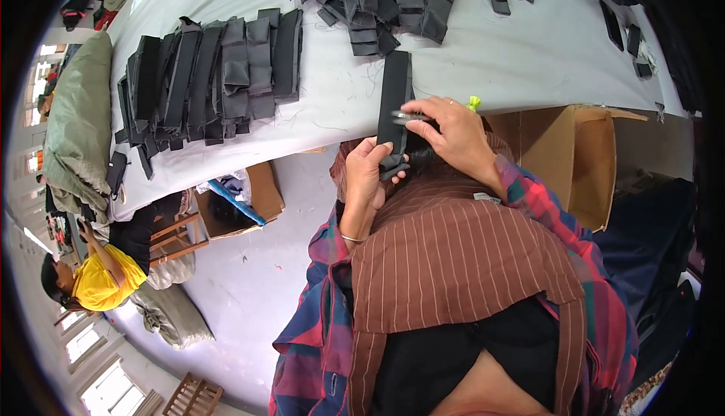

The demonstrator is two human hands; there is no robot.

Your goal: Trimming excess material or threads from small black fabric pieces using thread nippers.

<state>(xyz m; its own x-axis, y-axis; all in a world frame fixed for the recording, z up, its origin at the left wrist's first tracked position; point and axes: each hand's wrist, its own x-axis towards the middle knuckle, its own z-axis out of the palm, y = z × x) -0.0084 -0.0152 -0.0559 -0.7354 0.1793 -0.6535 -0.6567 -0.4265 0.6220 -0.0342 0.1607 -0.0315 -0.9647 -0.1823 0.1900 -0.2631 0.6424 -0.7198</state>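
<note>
My left hand (362,174) pinches the near end of a black fabric strip (396,84) between thumb and fingers. The strip's far part lies over the edge of the white-covered table (325,106). Closed around small metal thread snips (406,116), my right hand (461,137) is at the strip's right side, with the silver end over the cloth. Whether the blades touch the fabric I cannot tell. Left of the strip, several similar black strips lie side by side in a row (204,76). A looser pile of black pieces (377,1) sits farther back.
An open cardboard box (593,163) stands under the table at the right, another box (264,189) at the left. A stuffed green sack (75,121) leans against the table's left end. Farther left is a person in a yellow shirt (109,280). Small dark pieces (634,42) lie far right.
</note>
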